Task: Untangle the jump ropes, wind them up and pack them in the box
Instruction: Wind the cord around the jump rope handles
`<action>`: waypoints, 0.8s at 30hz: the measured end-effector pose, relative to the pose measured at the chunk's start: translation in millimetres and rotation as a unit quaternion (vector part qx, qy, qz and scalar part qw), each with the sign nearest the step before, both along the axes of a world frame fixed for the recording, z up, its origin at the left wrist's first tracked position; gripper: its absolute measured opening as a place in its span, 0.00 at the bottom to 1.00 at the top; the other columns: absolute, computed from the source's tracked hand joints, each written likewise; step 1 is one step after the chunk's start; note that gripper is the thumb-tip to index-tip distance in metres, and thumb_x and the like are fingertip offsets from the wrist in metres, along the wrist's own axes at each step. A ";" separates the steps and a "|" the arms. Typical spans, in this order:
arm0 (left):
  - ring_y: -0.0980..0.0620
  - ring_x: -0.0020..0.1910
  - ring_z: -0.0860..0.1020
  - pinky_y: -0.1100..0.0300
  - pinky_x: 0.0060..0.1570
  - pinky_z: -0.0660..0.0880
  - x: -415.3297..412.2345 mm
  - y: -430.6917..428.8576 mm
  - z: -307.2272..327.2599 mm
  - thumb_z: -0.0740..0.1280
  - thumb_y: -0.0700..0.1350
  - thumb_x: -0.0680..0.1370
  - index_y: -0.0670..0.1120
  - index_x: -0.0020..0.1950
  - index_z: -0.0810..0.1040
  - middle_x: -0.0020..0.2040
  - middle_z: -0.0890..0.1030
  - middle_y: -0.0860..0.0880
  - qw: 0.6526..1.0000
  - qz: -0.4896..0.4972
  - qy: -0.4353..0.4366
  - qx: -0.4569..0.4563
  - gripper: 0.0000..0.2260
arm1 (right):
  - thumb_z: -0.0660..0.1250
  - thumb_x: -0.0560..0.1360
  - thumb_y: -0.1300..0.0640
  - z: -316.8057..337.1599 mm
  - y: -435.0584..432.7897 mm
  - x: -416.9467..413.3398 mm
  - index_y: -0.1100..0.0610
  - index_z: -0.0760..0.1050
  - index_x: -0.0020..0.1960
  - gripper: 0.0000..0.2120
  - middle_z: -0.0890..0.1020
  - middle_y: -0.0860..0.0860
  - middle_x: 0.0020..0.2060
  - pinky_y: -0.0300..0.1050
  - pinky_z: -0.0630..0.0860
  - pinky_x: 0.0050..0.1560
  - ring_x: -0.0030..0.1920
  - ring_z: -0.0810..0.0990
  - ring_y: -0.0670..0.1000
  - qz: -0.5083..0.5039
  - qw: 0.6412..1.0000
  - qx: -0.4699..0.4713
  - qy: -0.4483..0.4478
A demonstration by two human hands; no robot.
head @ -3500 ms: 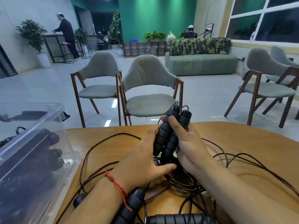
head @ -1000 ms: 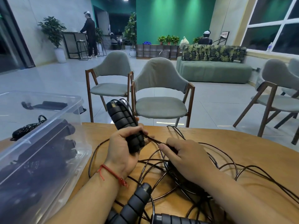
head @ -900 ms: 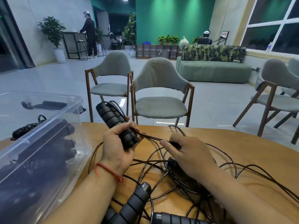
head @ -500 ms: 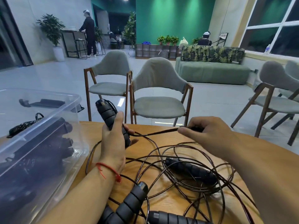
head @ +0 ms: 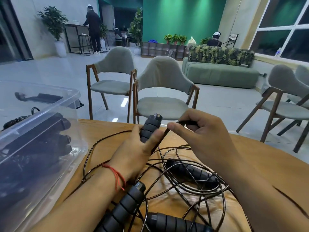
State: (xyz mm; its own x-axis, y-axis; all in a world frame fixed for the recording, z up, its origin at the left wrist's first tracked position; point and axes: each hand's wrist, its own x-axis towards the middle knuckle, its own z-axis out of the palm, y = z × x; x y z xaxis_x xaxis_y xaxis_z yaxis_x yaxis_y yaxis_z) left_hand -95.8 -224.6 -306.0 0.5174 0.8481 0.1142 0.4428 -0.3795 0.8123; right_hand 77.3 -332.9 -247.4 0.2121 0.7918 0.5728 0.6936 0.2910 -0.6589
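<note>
The left hand [head: 133, 153] grips one ribbed handle [head: 150, 128], its long axis tilted up and away from the wrist with the cap end topmost. Just to its right, the right hand [head: 205, 139] pinches the cord [head: 160, 139] between thumb and curled fingers. The cord slants from that pinch down toward the left palm, below the handle. The remaining tangle [head: 184, 186] lies under both wrists, and the box [head: 40, 114] stands to the left of the left hand. Winding likely means carrying the cord across the handle's axis, and the right hand is the nearer one to lead it.
</note>
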 end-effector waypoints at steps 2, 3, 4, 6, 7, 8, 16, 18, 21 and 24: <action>0.58 0.50 0.80 0.56 0.47 0.79 1.4 -3.3 -1.0 0.60 0.85 0.65 0.66 0.67 0.65 0.53 0.81 0.59 0.998 -0.026 0.046 0.036 0.37 | 0.77 0.78 0.54 -0.2 -0.1 -3.2 0.50 0.80 0.42 0.09 0.76 0.34 0.28 0.27 0.69 0.35 0.33 0.78 0.39 0.016 1.000 -0.009 0.011; 0.59 0.52 0.80 0.57 0.50 0.79 2.0 -4.0 -1.8 0.61 0.84 0.65 0.68 0.69 0.65 0.55 0.80 0.60 0.994 -0.043 0.081 0.059 0.37 | 0.78 0.77 0.53 -0.7 -0.5 -5.9 0.49 0.79 0.41 0.09 0.78 0.35 0.29 0.28 0.70 0.36 0.34 0.79 0.40 0.027 0.999 -0.021 0.012; 0.59 0.54 0.79 0.58 0.51 0.79 2.1 -5.1 -2.1 0.60 0.84 0.68 0.69 0.70 0.64 0.56 0.80 0.61 0.988 -0.060 0.117 0.081 0.36 | 0.78 0.77 0.52 -1.4 -0.6 -8.8 0.48 0.80 0.41 0.09 0.79 0.36 0.31 0.29 0.71 0.38 0.36 0.81 0.41 0.039 0.999 -0.032 0.012; 0.60 0.51 0.79 0.58 0.48 0.78 0.7 -6.0 -1.8 0.54 0.80 0.76 0.67 0.69 0.67 0.52 0.82 0.60 0.977 -0.085 0.148 0.128 0.27 | 0.78 0.76 0.49 -2.1 -0.2 -11.2 0.48 0.81 0.42 0.08 0.83 0.41 0.34 0.32 0.74 0.40 0.39 0.84 0.45 0.055 0.998 -0.044 0.006; 0.60 0.48 0.80 0.55 0.47 0.78 -0.1 -6.5 -0.8 0.51 0.76 0.79 0.65 0.65 0.70 0.49 0.82 0.58 0.974 -0.095 0.140 0.148 0.23 | 0.78 0.76 0.48 -1.0 0.2 -10.1 0.48 0.82 0.43 0.07 0.83 0.43 0.35 0.34 0.75 0.40 0.40 0.84 0.47 0.051 0.998 -0.047 0.005; 0.58 0.44 0.80 0.52 0.45 0.79 -0.7 -7.0 0.2 0.48 0.72 0.81 0.62 0.61 0.73 0.45 0.82 0.56 0.973 -0.109 0.122 0.162 0.22 | 0.78 0.76 0.47 0.2 -0.1 -7.0 0.48 0.83 0.43 0.07 0.83 0.43 0.36 0.34 0.75 0.40 0.40 0.84 0.47 0.045 0.998 -0.050 0.003; 0.55 0.35 0.78 0.55 0.33 0.74 -5.4 -7.4 -1.3 0.57 0.56 0.83 0.58 0.74 0.69 0.38 0.79 0.55 0.936 -0.189 -0.035 0.293 0.19 | 0.76 0.74 0.42 -0.5 -0.2 32.2 0.53 0.84 0.43 0.14 0.84 0.52 0.36 0.44 0.77 0.45 0.38 0.81 0.46 0.041 0.980 -0.155 0.121; 0.55 0.33 0.77 0.53 0.32 0.75 -5.5 -8.2 -1.1 0.57 0.54 0.83 0.52 0.77 0.65 0.38 0.78 0.53 0.930 -0.218 -0.065 0.290 0.22 | 0.74 0.75 0.41 -7.6 -0.3 40.0 0.55 0.84 0.46 0.16 0.83 0.58 0.40 0.51 0.75 0.49 0.41 0.81 0.50 0.045 0.968 -0.186 0.164; 0.54 0.34 0.77 0.54 0.33 0.75 -5.4 -13.3 0.5 0.57 0.50 0.84 0.50 0.79 0.65 0.38 0.78 0.53 0.912 -0.269 -0.097 0.293 0.22 | 0.76 0.72 0.40 -18.0 5.5 29.6 0.55 0.84 0.46 0.17 0.84 0.61 0.43 0.53 0.77 0.49 0.43 0.80 0.57 0.045 0.956 -0.198 0.209; 0.56 0.37 0.78 0.56 0.36 0.75 -7.8 -13.6 2.5 0.57 0.48 0.84 0.50 0.74 0.72 0.43 0.78 0.58 0.907 -0.278 -0.130 0.289 0.18 | 0.76 0.72 0.36 -28.4 16.3 19.3 0.52 0.83 0.43 0.18 0.85 0.57 0.40 0.45 0.79 0.41 0.39 0.82 0.56 0.042 0.958 -0.185 0.216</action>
State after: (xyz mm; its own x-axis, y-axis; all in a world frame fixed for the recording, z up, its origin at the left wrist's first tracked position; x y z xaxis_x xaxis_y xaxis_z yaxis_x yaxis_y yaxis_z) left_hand -103.5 -238.2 -303.6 0.7384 0.2228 0.6365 -0.1265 -0.8813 0.4553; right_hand 96.6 -316.6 -275.8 0.2924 0.9484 0.1226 0.3165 0.0251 -0.9483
